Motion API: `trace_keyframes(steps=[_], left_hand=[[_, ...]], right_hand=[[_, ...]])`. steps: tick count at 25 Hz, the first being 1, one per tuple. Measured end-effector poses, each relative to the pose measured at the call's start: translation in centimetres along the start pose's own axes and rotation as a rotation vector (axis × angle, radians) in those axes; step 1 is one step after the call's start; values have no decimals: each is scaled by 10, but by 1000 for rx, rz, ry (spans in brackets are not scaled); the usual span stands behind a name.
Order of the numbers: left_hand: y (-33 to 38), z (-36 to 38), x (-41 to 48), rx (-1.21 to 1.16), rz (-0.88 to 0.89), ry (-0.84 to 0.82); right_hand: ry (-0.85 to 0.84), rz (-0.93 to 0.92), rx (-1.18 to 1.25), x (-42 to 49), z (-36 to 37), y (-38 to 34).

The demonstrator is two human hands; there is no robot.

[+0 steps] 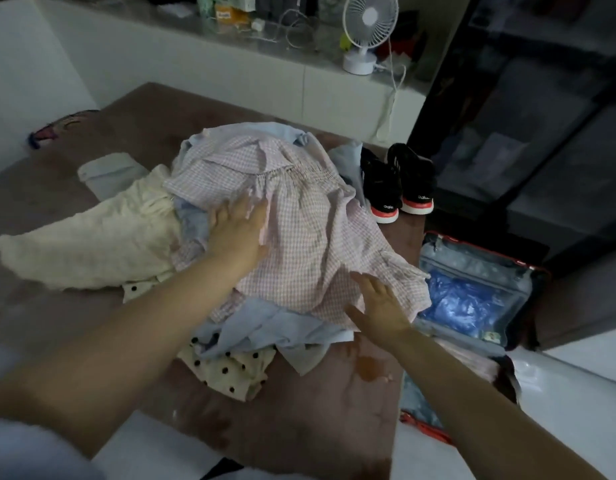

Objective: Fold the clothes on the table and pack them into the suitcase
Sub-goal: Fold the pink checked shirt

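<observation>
A pink checked dress (299,216) tops the clothes pile in mid-frame. The left hand (239,230) lies flat on it with fingers straight, gripping nothing. The right hand (381,306) presses open-palmed on its lower right hem. The pile sits on a brown table (299,410). The suitcase (472,261) lies open at right, black shoes (396,181) above it. A fan (368,26) stands on a white ledge (230,64) at top.

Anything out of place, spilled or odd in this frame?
Yes. An orange-brown stain marks the brown table just in front of the clothes heap, like a spill. A pair of black sneakers also stands on the table beside the clothes.
</observation>
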State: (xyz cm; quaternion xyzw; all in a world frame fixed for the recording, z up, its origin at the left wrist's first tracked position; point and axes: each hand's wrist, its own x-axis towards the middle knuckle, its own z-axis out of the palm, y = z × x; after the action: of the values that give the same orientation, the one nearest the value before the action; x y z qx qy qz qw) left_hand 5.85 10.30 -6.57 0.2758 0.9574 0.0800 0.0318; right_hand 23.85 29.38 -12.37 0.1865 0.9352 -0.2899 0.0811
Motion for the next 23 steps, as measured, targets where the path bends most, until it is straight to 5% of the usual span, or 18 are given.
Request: trace_keyframes(steps=[6,11,14,18,23], left_hand=[[-33,-18,26,-341,142,13],[-3,-72,52,-272,351,247],[-6,-90,70,-278,332,230],[-19,-109,83,-263,298,240],[-37,-153,99,-142,198,195]], right_hand=[[129,59,-4,12,31,-75],[269,75,8,27,19,-92],[287,80,17,28,8,-89],[582,-39,86,35,-18,-83],[261,34,604,31,-86,-94]])
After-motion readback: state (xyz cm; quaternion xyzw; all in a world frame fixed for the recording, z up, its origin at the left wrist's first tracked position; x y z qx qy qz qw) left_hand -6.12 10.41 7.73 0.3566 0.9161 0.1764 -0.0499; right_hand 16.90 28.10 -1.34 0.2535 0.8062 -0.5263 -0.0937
